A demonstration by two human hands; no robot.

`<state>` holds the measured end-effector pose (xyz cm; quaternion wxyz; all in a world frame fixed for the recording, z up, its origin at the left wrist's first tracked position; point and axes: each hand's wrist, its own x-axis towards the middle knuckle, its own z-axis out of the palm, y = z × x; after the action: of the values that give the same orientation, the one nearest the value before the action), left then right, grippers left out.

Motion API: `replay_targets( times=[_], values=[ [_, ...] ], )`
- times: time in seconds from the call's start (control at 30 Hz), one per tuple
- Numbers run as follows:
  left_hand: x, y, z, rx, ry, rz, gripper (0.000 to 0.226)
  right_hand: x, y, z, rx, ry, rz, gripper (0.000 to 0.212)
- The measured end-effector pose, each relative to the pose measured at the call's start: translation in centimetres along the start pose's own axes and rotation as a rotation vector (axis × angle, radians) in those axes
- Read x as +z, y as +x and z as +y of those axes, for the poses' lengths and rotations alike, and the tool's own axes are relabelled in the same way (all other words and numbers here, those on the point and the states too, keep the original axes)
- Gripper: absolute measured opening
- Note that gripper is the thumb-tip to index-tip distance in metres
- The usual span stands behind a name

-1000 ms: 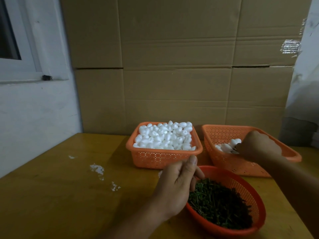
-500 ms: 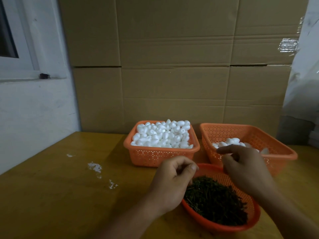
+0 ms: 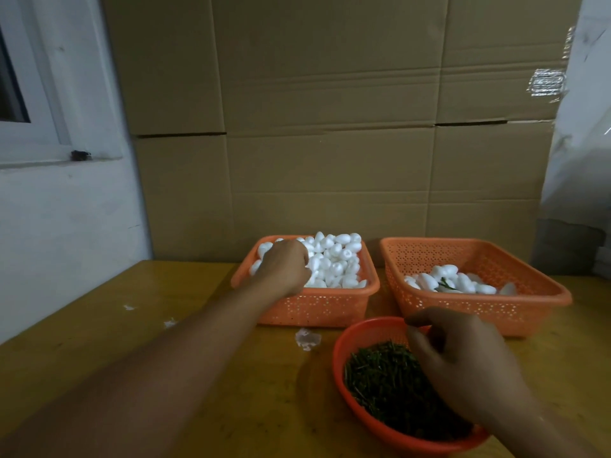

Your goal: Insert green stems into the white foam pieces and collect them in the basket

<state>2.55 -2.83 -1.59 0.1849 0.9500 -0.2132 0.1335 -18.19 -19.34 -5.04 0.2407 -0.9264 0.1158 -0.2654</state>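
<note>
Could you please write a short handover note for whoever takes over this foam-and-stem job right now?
Left hand: reaching into the full basket, fingers curled among the loose white foam pieces; whether it grips one is hidden.
Right hand: over the round basket of green stems, fingertips together; any stem between them is too small to see.
Done: a small batch of finished pieces lies in the right basket.
Left: most of the foam is unstemmed.

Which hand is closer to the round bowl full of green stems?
The right hand. It hangs right over the round bowl, fingers above the green stems. The left hand is farther back, reaching into the basket of white foam pieces.
</note>
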Motion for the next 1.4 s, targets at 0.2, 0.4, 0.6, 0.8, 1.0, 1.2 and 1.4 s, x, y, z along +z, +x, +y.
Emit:
replay_targets(
  times=[0.2,0.4,0.6,0.8,1.0,1.2,1.4],
  values=[
    [-0.5,2.3,0.0,0.040,0.285,-0.120,0.017,0.1,-0.2,0.0,-0.006,-0.027,0.008,0.017],
    [0.7,3.4,-0.5,0.032,0.389,-0.195,0.048,0.2,-0.4,-0.1,-0.013,-0.047,-0.008,0.020],
    [1.6,4.4,-0.9,0.020,0.427,-0.189,0.051,0.3,-0.5,-0.2,-0.012,-0.072,-0.015,0.021],
    [2.5,5.3,-1.5,-0.016,0.469,-0.195,0.069,0.5,-0.6,-0.3,-0.021,-0.095,0.007,0.023],
    [2.9,5.4,-1.5,-0.022,0.519,-0.206,0.082,0.6,-0.6,-0.1,-0.031,-0.093,-0.003,0.021],
    [2.1,4.8,-1.4,-0.013,0.317,-0.087,0.033,0.7,-0.7,-0.1,-0.030,-0.081,-0.015,0.022],
    [0.8,3.8,-1.6,-0.054,-0.059,0.096,0.025,0.7,-0.7,-0.2,-0.030,-0.081,-0.029,0.022]
  ],
)
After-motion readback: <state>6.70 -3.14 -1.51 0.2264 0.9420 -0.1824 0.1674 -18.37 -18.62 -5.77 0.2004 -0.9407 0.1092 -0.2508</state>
